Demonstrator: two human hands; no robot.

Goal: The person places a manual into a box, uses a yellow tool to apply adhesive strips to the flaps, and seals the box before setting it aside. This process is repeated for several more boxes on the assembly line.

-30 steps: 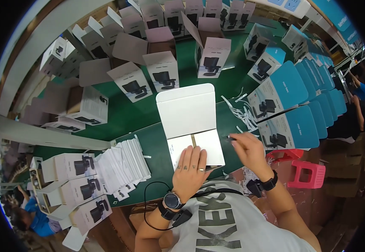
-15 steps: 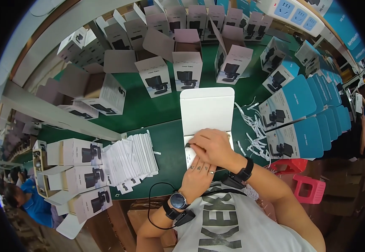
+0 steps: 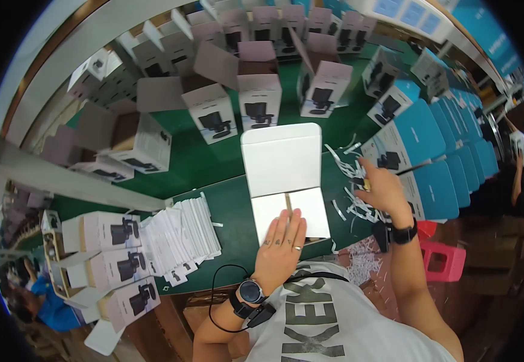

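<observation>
Left hand (image 3: 281,241) flat, palm down, fingers spread, pressing the open white box (image 3: 286,181) at the near edge of the green table (image 3: 214,175). Right hand (image 3: 382,190) loosely curled over white paper strips (image 3: 352,181) just right of it; grip unclear. Printed cartons (image 3: 259,96) stand behind, blue boxes (image 3: 431,157) to the right.

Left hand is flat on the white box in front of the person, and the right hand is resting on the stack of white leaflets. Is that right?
Not quite. In the head view the left hand does lie flat on the white box, but the right hand reaches to the scattered white strips beside the blue boxes. The leaflets lie untouched on the other side.
</observation>
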